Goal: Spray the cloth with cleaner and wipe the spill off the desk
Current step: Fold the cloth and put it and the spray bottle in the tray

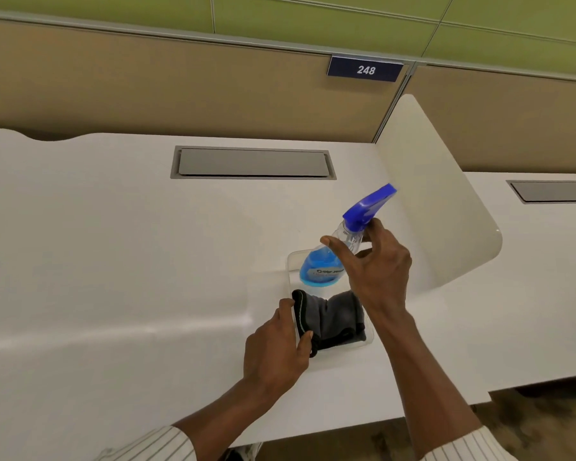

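Right hand [376,271]: fingers narrow around neck of tilted spray bottle [326,261], below blue trigger head, likely for lifting. Left hand [276,347]: fingertips pinching grey cloth [333,317] edge in clear tray [369,337], presumably readying it for spraying.

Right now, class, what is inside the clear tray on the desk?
The clear tray holds a folded grey cloth and a spray bottle of blue cleaner. The right hand covers part of the bottle, and the tray floor beneath both is hidden.

Tray [341,356] sits on the desk [113,261] just left of the divider [446,211]. Cloth [333,319] lies in its near end, bottle [326,261] tilted behind it, hatch [253,163] further back.
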{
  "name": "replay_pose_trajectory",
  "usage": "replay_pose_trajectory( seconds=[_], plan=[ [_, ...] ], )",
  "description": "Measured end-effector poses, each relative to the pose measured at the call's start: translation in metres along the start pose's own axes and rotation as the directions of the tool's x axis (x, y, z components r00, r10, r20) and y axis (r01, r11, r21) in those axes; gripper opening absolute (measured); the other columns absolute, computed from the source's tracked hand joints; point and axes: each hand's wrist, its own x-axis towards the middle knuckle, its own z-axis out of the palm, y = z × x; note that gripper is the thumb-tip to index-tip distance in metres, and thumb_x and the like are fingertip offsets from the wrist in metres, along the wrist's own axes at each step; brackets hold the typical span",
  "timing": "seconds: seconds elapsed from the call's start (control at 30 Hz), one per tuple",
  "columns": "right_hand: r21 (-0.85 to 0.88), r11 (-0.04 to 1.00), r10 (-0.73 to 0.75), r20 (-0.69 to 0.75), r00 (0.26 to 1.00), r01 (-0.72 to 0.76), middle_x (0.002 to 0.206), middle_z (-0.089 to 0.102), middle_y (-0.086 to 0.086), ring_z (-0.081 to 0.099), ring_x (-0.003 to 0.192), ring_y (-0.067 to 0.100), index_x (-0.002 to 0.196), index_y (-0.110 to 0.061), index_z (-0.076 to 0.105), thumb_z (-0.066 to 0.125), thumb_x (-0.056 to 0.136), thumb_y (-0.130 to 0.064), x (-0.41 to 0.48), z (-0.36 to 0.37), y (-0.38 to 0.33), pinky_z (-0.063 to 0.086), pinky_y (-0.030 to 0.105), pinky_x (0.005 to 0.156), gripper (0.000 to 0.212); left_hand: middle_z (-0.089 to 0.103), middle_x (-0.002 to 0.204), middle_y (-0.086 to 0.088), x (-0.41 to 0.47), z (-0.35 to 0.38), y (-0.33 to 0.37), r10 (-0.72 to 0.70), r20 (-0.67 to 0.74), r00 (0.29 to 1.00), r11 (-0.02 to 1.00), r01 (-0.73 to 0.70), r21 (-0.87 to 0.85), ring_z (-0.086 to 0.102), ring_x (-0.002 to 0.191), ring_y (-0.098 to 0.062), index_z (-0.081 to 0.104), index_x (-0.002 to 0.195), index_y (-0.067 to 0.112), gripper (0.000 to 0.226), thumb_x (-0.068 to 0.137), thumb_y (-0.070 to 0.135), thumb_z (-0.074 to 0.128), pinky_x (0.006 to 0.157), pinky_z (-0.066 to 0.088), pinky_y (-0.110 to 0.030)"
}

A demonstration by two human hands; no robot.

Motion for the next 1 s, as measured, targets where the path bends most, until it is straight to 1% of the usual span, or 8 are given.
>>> replay_pose_trajectory(
  seconds=[0.2, 0.37, 0.5, 0.6, 0.7, 0.87, 0.93, 1.0],
  plan=[
    [0.008, 0.995, 0.100, 0.044, 0.994, -0.101, 0.110, 0.077, 0.009, 0.071, 0.082, 0.024, 0.122, -0.009, 0.067, 0.086, 0.079, -0.048, -0.015, 0.021, 0.019, 0.060, 0.036, 0.077, 0.061, 0.067, 0.142, 0.011, 0.000, -0.002, -0.001, 0.015, -0.007, 1.000, 1.000, -0.015, 0.008, 0.072, 0.118, -0.013, 0.028, 0.161, 0.031, 0.074, 0.102, 0.065, 0.056, 0.098, 0.058, -0.024],
    [0.033, 0.986, 0.161, 0.064, 0.985, -0.163, 0.115, 0.076, 0.010, 0.064, 0.085, 0.018, 0.126, -0.010, 0.066, 0.072, 0.076, -0.062, -0.021, 0.033, 0.026, 0.050, 0.027, 0.078, 0.073, 0.067, 0.144, 0.011, 0.001, 0.000, -0.002, 0.015, 0.012, 1.000, 1.000, -0.015, 0.017, 0.072, 0.121, -0.015, 0.026, 0.163, 0.030, 0.076, 0.102, 0.066, 0.053, 0.100, 0.057, -0.025],
    [0.025, 0.983, 0.179, 0.067, 0.982, -0.181, 0.116, 0.076, 0.011, 0.063, 0.086, 0.017, 0.126, -0.009, 0.066, 0.081, 0.080, -0.052, -0.021, 0.038, 0.031, 0.049, 0.026, 0.078, 0.065, 0.070, 0.137, 0.011, 0.001, 0.002, -0.003, 0.019, 0.002, 1.000, 1.000, -0.019, 0.019, 0.073, 0.114, -0.013, 0.028, 0.162, 0.030, 0.075, 0.102, 0.067, 0.054, 0.095, 0.058, -0.023],
    [0.016, 0.984, 0.178, 0.054, 0.983, -0.179, 0.116, 0.076, 0.009, 0.066, 0.086, 0.018, 0.126, -0.011, 0.066, 0.082, 0.081, -0.051, -0.019, 0.041, 0.033, 0.052, 0.027, 0.078, 0.062, 0.070, 0.136, 0.012, 0.001, 0.003, -0.003, 0.013, 0.004, 1.000, 1.000, -0.013, 0.015, 0.074, 0.112, -0.013, 0.028, 0.161, 0.031, 0.074, 0.101, 0.067, 0.054, 0.094, 0.057, -0.021],
    [0.001, 0.985, 0.173, 0.030, 0.984, -0.173, 0.117, 0.076, 0.008, 0.071, 0.093, 0.023, 0.127, -0.013, 0.066, 0.081, 0.081, -0.054, -0.020, 0.043, 0.034, 0.056, 0.034, 0.082, 0.064, 0.071, 0.134, 0.011, 0.000, 0.001, -0.003, 0.020, 0.013, 1.000, 1.000, -0.021, 0.014, 0.074, 0.111, -0.013, 0.028, 0.161, 0.031, 0.074, 0.102, 0.067, 0.054, 0.092, 0.057, -0.020],
    [-0.027, 0.979, 0.201, 0.011, 0.980, -0.201, 0.125, 0.073, 0.008, 0.071, 0.107, 0.025, 0.133, -0.014, 0.061, 0.077, 0.081, -0.059, -0.025, 0.048, 0.034, 0.051, 0.030, 0.085, 0.071, 0.069, 0.137, 0.008, 0.000, -0.004, -0.002, 0.016, 0.044, 0.999, 0.999, -0.018, 0.041, 0.072, 0.117, -0.016, 0.024, 0.165, 0.029, 0.076, 0.104, 0.066, 0.050, 0.098, 0.056, -0.023],
    [-0.042, 0.973, 0.226, 0.029, 0.974, -0.225, 0.130, 0.071, 0.006, 0.070, 0.112, 0.024, 0.139, -0.016, 0.057, 0.079, 0.080, -0.061, -0.029, 0.048, 0.033, 0.051, 0.031, 0.086, 0.077, 0.069, 0.138, 0.007, 0.000, -0.006, -0.002, 0.036, 0.061, 0.998, 0.998, -0.039, 0.050, 0.071, 0.118, -0.016, 0.024, 0.166, 0.027, 0.076, 0.105, 0.065, 0.049, 0.099, 0.056, -0.023],
    [-0.040, 0.961, 0.274, 0.041, 0.961, -0.272, 0.136, 0.069, 0.005, 0.068, 0.118, 0.023, 0.147, -0.018, 0.051, 0.079, 0.079, -0.063, -0.035, 0.046, 0.030, 0.055, 0.036, 0.092, 0.086, 0.068, 0.139, 0.006, 0.000, -0.010, -0.002, 0.054, 0.069, 0.996, 0.996, -0.058, 0.064, 0.071, 0.119, -0.016, 0.025, 0.166, 0.026, 0.076, 0.105, 0.065, 0.049, 0.098, 0.056, -0.024]
  ],
)
